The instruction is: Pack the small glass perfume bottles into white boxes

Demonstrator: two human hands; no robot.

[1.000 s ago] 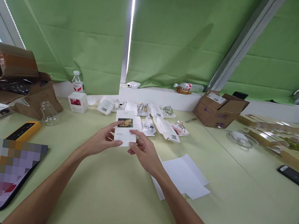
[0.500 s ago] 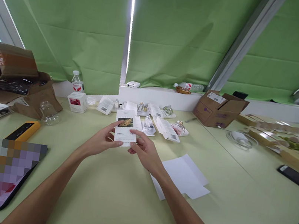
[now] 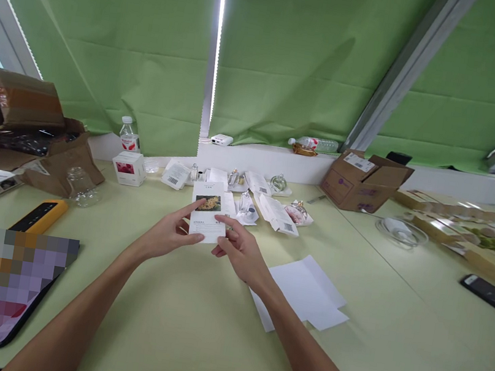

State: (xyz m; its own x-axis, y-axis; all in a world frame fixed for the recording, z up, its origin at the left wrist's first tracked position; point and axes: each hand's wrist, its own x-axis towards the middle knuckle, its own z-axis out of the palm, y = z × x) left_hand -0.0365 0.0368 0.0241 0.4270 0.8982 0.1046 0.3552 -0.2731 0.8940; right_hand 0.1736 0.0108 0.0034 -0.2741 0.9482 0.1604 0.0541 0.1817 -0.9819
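A flat white printed carton [image 3: 207, 207] with a yellow flower picture stands upright above the pale green table [image 3: 192, 307]. My left hand [image 3: 170, 236] grips its left edge, thumb along the bottom and index finger up the front. My right hand [image 3: 240, 252] pinches the lower right corner between thumb and fingers. Behind the carton lie several small glass bottles [image 3: 245, 201] and white packets [image 3: 277, 213].
White paper sheets [image 3: 306, 293] lie to the right of my right arm. A small white box with a red picture [image 3: 128, 168] and a yellow-edged device [image 3: 41, 215] sit at the left. An open cardboard box [image 3: 362, 181] stands at the back right. A black phone [image 3: 493, 298] lies far right.
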